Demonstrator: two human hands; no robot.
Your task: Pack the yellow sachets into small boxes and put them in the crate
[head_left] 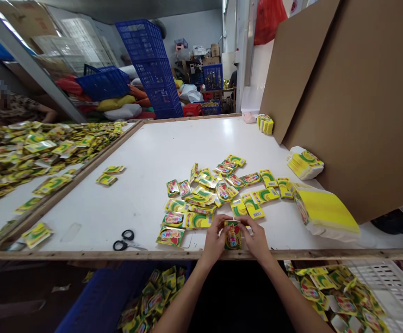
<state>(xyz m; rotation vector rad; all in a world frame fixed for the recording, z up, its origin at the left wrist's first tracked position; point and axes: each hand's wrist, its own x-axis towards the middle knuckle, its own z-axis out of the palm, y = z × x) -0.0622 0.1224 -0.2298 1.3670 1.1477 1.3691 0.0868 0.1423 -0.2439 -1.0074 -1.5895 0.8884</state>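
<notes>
Both my hands hold one small printed yellow-green carton (pixel 233 235) at the near edge of the white table. My left hand (pixel 215 238) grips its left side, the thumb on the printed face. On the opposite side, my right hand (pixel 256 238) pinches the upper right corner. Just beyond them lies a loose spread of similar small cartons (pixel 206 196), some overlapping. To the right stands a long stack of flat yellow cartons (pixel 328 210), with a shorter stack (pixel 304 163) behind it. Black-handled scissors (pixel 127 240) lie to the left of my hands.
A wooden rim (pixel 83 255) borders the table (pixel 145 152). Past its left side is a large heap of cartons (pixel 48 148), with a person (pixel 17 104) beside it. Brown cardboard sheets (pixel 354 101) lean at the right. Below, a blue crate (pixel 97 296) and a white crate (pixel 383 286) flank me.
</notes>
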